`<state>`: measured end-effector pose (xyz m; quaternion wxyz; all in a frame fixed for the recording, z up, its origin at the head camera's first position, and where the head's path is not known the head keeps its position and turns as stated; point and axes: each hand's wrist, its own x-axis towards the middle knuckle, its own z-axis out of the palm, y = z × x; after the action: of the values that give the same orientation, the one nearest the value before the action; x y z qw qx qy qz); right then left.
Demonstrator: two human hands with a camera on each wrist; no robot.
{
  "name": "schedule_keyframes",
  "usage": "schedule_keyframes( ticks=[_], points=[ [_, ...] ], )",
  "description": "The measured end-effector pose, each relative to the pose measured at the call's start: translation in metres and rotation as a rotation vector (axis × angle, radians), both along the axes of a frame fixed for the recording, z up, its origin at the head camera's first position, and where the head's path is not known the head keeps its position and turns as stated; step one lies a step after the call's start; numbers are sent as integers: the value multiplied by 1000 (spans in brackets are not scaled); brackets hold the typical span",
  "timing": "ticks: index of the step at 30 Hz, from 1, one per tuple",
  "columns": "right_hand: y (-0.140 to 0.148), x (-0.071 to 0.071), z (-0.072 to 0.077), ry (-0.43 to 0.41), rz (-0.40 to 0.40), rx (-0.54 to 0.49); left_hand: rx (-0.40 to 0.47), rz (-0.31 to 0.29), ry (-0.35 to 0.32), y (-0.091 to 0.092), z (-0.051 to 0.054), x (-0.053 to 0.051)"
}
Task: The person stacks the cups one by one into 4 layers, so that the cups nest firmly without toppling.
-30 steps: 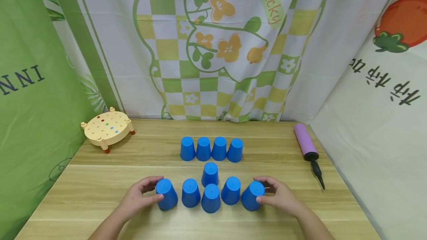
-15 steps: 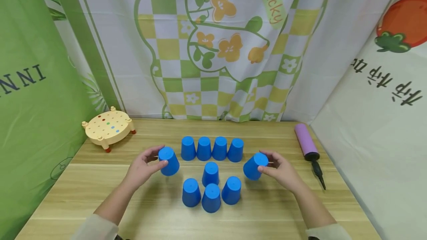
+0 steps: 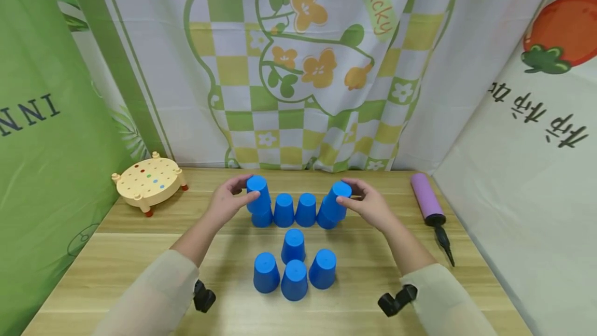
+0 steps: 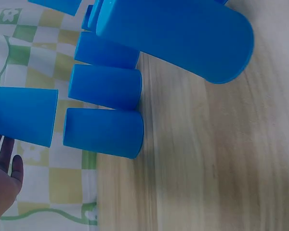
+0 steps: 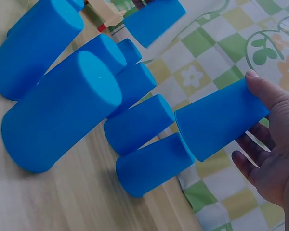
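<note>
My left hand [image 3: 227, 203] grips an upside-down blue plastic cup [image 3: 258, 195] by its sides, thumb in front. That cup hangs above the left end cup [image 4: 103, 132] of the back row, with a gap between them in the left wrist view. My right hand [image 3: 370, 205] holds a second upside-down blue cup [image 5: 221, 120], slightly tilted in the head view, close over the row's right end cup [image 5: 156, 166]. Two more cups, one left of centre [image 3: 283, 210] and one right of centre [image 3: 306, 210], fill the row's middle.
Nearer me on the wooden table [image 3: 373, 294], several upside-down blue cups stand, with a front cup [image 3: 294, 280] among them. A cream pegged stool-like toy [image 3: 149, 180] sits at the back left. A purple hand pump [image 3: 428, 198] lies at the right. A patterned curtain [image 3: 308, 134] hangs behind.
Both hands lifted the outer cups of the near group off the table and carried them away from me and inward, to above the two ends of the back row.
</note>
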<state>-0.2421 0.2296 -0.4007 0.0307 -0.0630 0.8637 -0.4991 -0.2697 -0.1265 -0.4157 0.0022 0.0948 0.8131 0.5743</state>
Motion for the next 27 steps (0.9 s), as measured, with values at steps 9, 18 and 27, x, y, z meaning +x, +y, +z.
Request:
schedule_keyframes(
  ticks=[9, 18, 27],
  points=[
    [-21, -23, 4, -11, -29, -4, -2, -5, -14, 23, 1, -22],
    [-33, -38, -1, -28, -31, -25, -23, -4, -63, 31, 1, -30],
    [-41, -44, -3, -29, -20, -43, -16, -12, -77, 34, -1, -33]
  ],
)
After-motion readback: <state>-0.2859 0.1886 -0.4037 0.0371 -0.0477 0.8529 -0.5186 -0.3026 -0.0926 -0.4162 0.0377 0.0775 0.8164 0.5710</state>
